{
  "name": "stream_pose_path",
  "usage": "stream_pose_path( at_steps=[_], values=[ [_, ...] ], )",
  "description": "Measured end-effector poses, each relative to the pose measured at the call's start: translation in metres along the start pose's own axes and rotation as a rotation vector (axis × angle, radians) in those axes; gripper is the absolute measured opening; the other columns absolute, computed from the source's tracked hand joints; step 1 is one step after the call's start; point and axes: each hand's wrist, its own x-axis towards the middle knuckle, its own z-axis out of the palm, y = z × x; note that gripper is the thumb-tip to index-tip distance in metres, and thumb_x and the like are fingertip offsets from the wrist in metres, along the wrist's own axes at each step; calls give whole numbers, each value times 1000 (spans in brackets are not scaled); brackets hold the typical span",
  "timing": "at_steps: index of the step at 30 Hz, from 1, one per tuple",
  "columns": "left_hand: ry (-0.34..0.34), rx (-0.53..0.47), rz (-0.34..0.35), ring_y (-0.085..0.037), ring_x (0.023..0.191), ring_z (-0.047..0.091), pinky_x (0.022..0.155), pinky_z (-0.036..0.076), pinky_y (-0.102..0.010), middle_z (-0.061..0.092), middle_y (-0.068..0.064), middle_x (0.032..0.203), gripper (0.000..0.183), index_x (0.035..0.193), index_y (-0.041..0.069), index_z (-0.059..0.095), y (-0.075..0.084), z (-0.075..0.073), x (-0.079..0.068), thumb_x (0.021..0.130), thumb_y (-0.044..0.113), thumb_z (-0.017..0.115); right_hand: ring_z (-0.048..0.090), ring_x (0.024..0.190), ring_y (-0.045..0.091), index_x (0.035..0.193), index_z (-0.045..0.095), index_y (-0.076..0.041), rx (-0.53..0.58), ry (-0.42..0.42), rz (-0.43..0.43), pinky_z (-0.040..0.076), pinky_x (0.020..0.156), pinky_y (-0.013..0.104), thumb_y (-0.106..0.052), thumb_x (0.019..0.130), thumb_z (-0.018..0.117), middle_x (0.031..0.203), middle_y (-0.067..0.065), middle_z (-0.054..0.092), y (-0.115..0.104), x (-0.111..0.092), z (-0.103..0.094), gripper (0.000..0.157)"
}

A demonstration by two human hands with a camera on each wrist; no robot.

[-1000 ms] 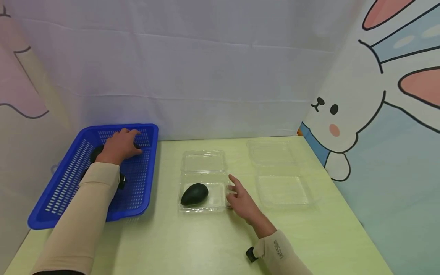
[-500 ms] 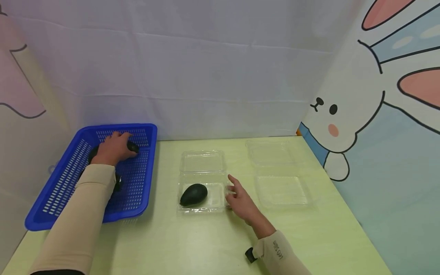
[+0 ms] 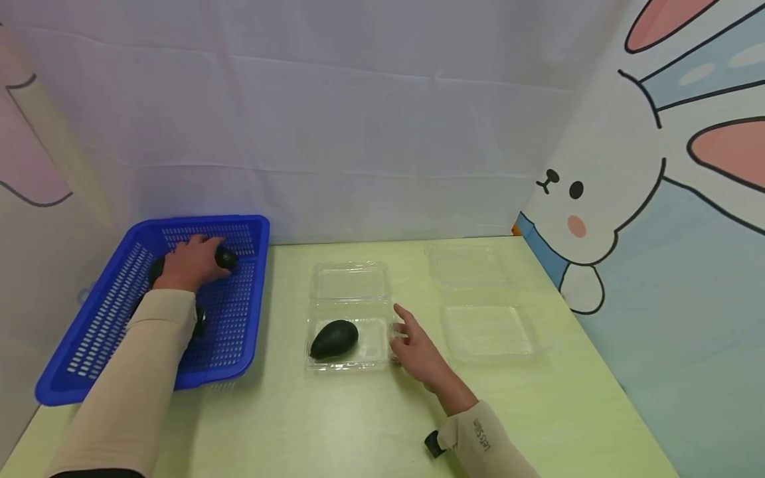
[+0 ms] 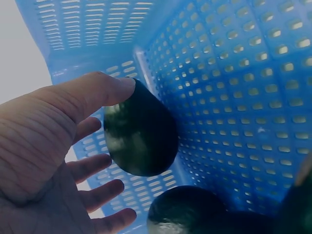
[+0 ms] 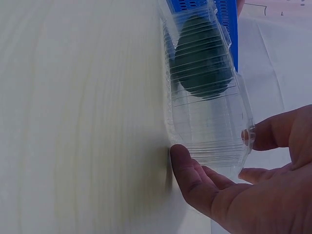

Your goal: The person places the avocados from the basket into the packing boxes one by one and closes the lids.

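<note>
My left hand [image 3: 190, 262] is inside the blue basket [image 3: 257, 312], fingers spread. In the left wrist view its thumb overlaps the top of a dark green avocado [image 4: 141, 131], and the other fingertips lie along the fruit's left side; whether they touch it is unclear. More avocados [image 4: 185, 209] lie below, partly out of frame. My right hand [image 3: 421, 352] rests its fingertips against the right side of an unlidded clear plastic clamshell box [image 3: 373, 338]. One avocado [image 3: 335, 339] lies in the left part of that box's near half.
A second clear clamshell box [image 3: 490, 332] lies unfolded on the pale table [image 3: 335, 425], right of the first. A white cloth backdrop [image 3: 358, 133] hangs behind the table. A rabbit-printed backdrop [image 3: 597, 199] stands at the right.
My left hand has shifted left and slightly nearer inside the basket, uncovering more of the avocado by its thumb. The right hand stays at the box. The view has shifted slightly.
</note>
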Motion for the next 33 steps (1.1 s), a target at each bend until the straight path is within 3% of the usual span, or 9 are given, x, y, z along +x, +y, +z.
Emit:
stream_pose_path(
  at_steps=[8,16,27,33],
  values=[
    [-20,30,8,-73,131,23,98,27,-82,22,-45,152,83,154,-9,31,-9,5,-5,91,23,74,57,109,30,164,25,-9,-4,-13,-3,55,75,40,0,102,49,150,29,44,1,3,2,67],
    [21,28,6,-71,126,31,95,30,-82,29,-47,144,78,152,-7,37,-8,7,-1,90,22,74,57,111,30,163,26,-9,-9,1,-6,55,76,40,0,102,49,149,29,45,2,3,1,67],
    [29,18,16,-71,121,37,94,29,-84,31,-45,142,68,145,-3,44,-7,11,3,88,14,77,57,114,33,164,25,-9,2,-2,2,55,77,40,1,102,49,150,30,44,1,1,0,67],
    [23,49,45,-72,116,42,92,29,-85,40,-45,134,63,139,-3,51,-8,13,5,85,10,79,57,116,34,164,25,-9,3,1,3,55,77,42,1,102,49,150,30,44,1,0,0,67]
  ],
)
